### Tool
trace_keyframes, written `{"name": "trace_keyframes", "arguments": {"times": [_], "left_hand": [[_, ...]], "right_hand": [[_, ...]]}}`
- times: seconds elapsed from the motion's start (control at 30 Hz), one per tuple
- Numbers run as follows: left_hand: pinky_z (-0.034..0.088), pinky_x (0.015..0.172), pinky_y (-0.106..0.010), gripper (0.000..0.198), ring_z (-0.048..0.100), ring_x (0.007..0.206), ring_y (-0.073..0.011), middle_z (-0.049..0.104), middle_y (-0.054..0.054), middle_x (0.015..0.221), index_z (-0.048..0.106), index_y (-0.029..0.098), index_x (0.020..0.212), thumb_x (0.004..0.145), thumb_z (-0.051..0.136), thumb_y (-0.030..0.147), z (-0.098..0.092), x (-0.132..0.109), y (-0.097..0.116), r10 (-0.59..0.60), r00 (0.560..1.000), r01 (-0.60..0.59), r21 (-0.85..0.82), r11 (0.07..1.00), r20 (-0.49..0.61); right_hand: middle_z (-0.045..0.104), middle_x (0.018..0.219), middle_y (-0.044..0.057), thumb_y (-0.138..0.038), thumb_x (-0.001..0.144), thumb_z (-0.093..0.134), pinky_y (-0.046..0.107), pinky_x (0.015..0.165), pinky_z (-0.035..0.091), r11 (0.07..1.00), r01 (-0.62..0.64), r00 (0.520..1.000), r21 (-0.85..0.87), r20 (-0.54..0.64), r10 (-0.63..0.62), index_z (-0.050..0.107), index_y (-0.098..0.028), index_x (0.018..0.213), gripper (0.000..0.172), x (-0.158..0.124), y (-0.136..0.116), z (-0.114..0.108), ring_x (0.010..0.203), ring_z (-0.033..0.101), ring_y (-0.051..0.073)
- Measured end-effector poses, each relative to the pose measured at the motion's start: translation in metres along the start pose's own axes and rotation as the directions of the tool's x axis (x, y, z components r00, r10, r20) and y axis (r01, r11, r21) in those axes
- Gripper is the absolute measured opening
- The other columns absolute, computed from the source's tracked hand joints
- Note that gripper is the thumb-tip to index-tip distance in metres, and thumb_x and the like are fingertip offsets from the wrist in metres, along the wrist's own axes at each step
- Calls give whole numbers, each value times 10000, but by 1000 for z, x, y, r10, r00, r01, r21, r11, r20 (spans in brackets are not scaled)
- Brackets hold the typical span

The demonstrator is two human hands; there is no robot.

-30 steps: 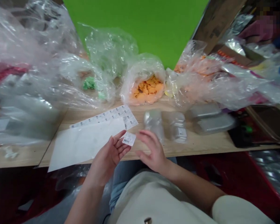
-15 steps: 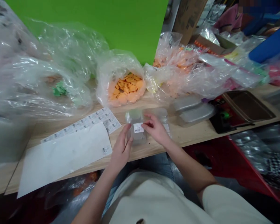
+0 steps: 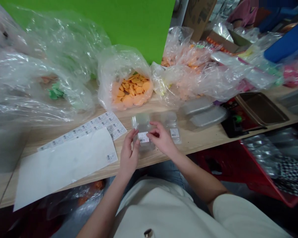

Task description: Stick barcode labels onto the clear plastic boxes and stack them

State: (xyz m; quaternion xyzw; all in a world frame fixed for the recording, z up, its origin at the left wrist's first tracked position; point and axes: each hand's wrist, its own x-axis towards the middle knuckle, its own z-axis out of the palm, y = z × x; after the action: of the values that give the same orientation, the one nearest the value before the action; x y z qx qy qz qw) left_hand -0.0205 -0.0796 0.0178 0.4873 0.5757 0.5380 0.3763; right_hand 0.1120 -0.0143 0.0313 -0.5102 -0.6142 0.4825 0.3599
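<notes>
A clear plastic container (image 3: 141,123) lies on the wooden table in front of me, with a white printed label (image 3: 143,137) on its near part. My left hand (image 3: 129,155) grips the container's left edge, thumb and fingertips against it. At the label's right edge, the thumb and forefinger of my right hand (image 3: 163,140) are pinched together on it. Just right of it lies a second clear container (image 3: 169,118) with its own label (image 3: 174,133). To the left, a label sheet (image 3: 94,123) is partly covered by a white backing sheet (image 3: 67,162), which bears a single label near its right corner.
A plastic bag of orange discs (image 3: 134,89) stands behind the containers. Bags with green pieces (image 3: 56,91) fill the left side. Stacked clear containers (image 3: 206,114) and a brown tray (image 3: 260,110) lie to the right. Below the table edge is a red crate (image 3: 228,162).
The view has shifted slightly, so the table appears a little further left and higher. Both hands keep nearly the same places on the container and label; the second container's label is now less covered.
</notes>
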Motion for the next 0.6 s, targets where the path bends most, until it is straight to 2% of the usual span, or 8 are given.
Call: {"name": "trace_keyframes", "arguments": {"times": [0.13,0.23,0.3,0.4,0.43,0.5,0.57,0.6], "left_hand": [[329,1009,-395,425,465,1187,-201,517,-110,1267,416,213,1268,853,495,261,2,2,0,41,999,-37,114,993,-27],[333,997,-419,447,484,1159,-215,533,-113,1231,406,217,1268,836,517,251,3,4,-2,70,997,-60,186,981,-45],[334,994,-430,469,486,1154,-221,533,-114,1222,390,218,1278,829,523,241,4,5,-3,77,996,-66,199,978,-47],[341,989,-428,476,493,1146,-223,535,-110,1214,398,223,1273,817,535,240,5,7,-4,62,996,-52,170,984,-57],[345,986,-420,469,498,1141,-220,539,-107,1209,411,224,1262,813,543,245,5,8,-3,52,997,-43,145,989,-59],[355,979,-395,441,507,1134,-209,550,-99,1202,434,226,1242,816,541,261,2,9,-3,25,999,-22,68,997,-41],[348,986,-370,398,506,1139,-196,556,-91,1202,450,221,1226,836,510,279,-6,8,-2,8,999,-7,12,1000,-42],[344,989,-360,376,499,1145,-193,552,-87,1206,460,218,1215,847,492,289,-12,6,-2,0,997,1,16,1000,-73]], "right_hand": [[594,710,-23,-179,756,565,285,677,481,995,26,1000,-101,-5,-27,475,-201,1163,418,-3,-3,3,651,575,125],[608,755,-5,-177,781,540,312,712,487,967,74,997,-243,16,-73,472,-213,1185,410,-6,-6,2,680,579,142],[608,871,45,-186,788,542,371,796,476,904,134,987,-407,-28,-159,485,-207,1191,408,-10,-8,-3,814,584,191],[556,1029,113,-235,817,530,433,873,446,792,180,943,-584,-125,-307,522,-193,1163,349,-16,-8,-14,991,532,255],[543,1075,122,-265,830,524,436,886,443,761,231,934,-606,-81,-348,521,-202,1172,348,-17,-7,-16,1025,519,261],[497,1220,120,-333,841,526,451,939,412,676,403,901,-617,140,-410,475,-239,1245,418,-20,-4,-17,1144,458,276],[388,1374,101,-372,837,538,485,1006,341,574,555,830,-602,363,-422,391,-262,1328,524,-20,2,-14,1282,317,298],[345,1413,96,-371,841,534,497,1025,313,541,591,807,-598,420,-415,358,-260,1352,551,-19,6,-12,1317,260,300]]}}
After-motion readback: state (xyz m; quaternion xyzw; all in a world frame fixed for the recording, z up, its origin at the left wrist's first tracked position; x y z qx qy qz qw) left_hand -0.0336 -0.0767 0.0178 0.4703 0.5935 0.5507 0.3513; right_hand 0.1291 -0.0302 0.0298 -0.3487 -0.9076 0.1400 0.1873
